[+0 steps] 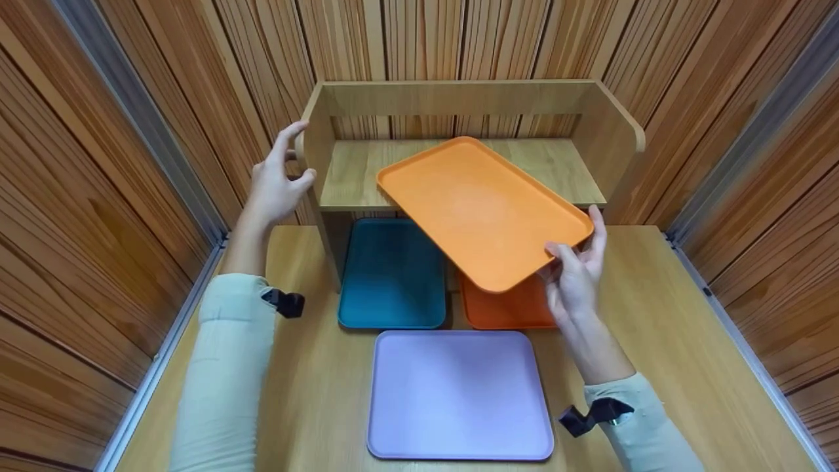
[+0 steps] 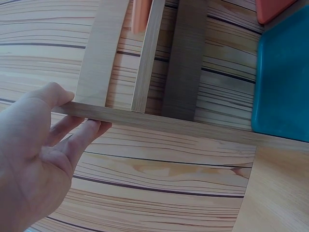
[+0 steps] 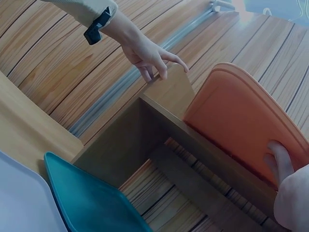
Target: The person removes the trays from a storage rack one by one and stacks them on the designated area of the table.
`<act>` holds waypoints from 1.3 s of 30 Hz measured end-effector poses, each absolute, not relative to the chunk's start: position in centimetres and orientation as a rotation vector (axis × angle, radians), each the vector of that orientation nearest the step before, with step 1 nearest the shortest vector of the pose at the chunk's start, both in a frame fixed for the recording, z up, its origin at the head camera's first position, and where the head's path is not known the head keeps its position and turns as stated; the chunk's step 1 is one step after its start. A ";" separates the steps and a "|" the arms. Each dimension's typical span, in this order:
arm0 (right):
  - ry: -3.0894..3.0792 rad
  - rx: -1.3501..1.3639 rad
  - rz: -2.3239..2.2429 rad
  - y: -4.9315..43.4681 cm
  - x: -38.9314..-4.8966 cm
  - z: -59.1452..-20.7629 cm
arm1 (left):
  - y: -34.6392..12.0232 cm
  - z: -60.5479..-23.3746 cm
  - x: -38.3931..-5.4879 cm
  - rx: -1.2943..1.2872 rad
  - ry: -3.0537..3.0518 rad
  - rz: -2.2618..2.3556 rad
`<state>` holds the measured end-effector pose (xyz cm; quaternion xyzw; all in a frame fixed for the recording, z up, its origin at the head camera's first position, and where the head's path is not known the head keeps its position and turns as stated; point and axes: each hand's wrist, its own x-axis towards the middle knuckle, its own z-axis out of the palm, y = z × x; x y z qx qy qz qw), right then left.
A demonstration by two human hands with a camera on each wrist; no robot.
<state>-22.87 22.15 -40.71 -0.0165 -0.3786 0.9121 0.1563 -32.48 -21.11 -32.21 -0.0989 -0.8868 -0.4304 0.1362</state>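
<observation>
My right hand [image 1: 577, 275] pinches the near right corner of a light orange tray [image 1: 485, 210], thumb on the upper face and fingers below. The tray is tilted over the front of a wooden shelf unit's upper board [image 1: 357, 164]; its underside [image 3: 236, 111] shows in the right wrist view. With my left hand [image 1: 278, 183] I grip the edge of the shelf's left side panel [image 2: 125, 116], thumb on one side and fingers on the other. Below the upper board lie a teal tray [image 1: 393, 275] on the left and a darker orange tray [image 1: 505, 308], partly hidden, on the right.
A lilac tray [image 1: 459, 393] lies on the wooden table [image 1: 314, 406] in front of the shelf. The shelf's right side panel [image 1: 606, 144] rises beyond my right hand. Wood-patterned walls [image 1: 85, 196] with metal rails close in the left, right and back.
</observation>
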 end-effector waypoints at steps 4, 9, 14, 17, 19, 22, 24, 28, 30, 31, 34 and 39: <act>-1.091 -0.025 2.627 22.9 -22.5 -40.6 | -21.1 -32.2 -32.5 -0.287 -2.569 -1.250; -1.088 0.004 2.665 23.7 -22.3 -40.7 | -21.1 -32.3 -32.5 -0.280 -2.571 -1.240; -1.058 0.079 2.710 24.5 -22.4 -41.2 | -21.0 -32.4 -32.6 -0.290 -2.564 -1.239; -1.073 0.139 2.731 25.1 -22.6 -41.5 | -21.0 -32.5 -32.7 -0.284 -2.564 -1.243; -1.097 0.179 2.739 25.5 -22.7 -41.8 | -21.0 -32.5 -32.7 -0.279 -2.565 -1.243; -1.118 0.256 2.752 26.0 -22.9 -42.1 | -21.1 -32.5 -32.7 -0.276 -2.562 -1.242; -1.130 0.305 2.758 26.2 -23.0 -42.2 | -21.2 -32.5 -32.7 -0.282 -2.558 -1.242; -1.159 0.367 2.764 26.8 -23.1 -42.5 | -21.2 -32.4 -32.6 -0.298 -2.554 -1.247; -1.180 0.380 2.766 27.1 -23.2 -42.5 | -21.3 -32.4 -32.6 -0.301 -2.555 -1.251; -1.187 0.384 2.769 27.2 -23.2 -42.6 | -21.3 -32.4 -32.6 -0.298 -2.556 -1.253; -1.211 0.403 2.774 27.7 -23.2 -42.6 | -21.3 -32.3 -32.5 -0.286 -2.560 -1.264; -1.202 0.449 2.814 28.6 -23.2 -42.8 | -21.2 -32.3 -32.6 -0.286 -2.562 -1.251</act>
